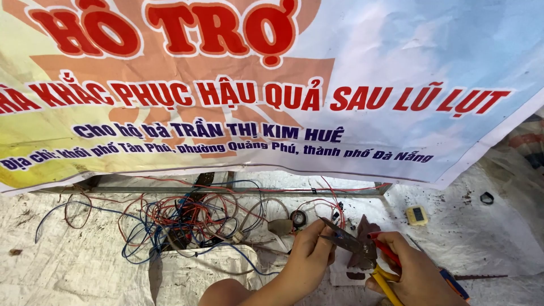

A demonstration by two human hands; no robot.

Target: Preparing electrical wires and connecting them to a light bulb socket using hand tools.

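Soft even daylight, sharp focus

You look down on a dirty white woven tarp (85, 266) covering the ground; a large printed banner (396, 68) hangs across the back in daylight.

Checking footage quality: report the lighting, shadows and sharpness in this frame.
Head view: soft, even daylight, no glare; faint shadows under the banner edge; tangled wires and pliers fairly sharp; right hand and left hand cut off at the bottom edge.

A white woven tarp (68, 266) carries tangled red and blue wires (181, 221) and a small yellow device (417, 215).
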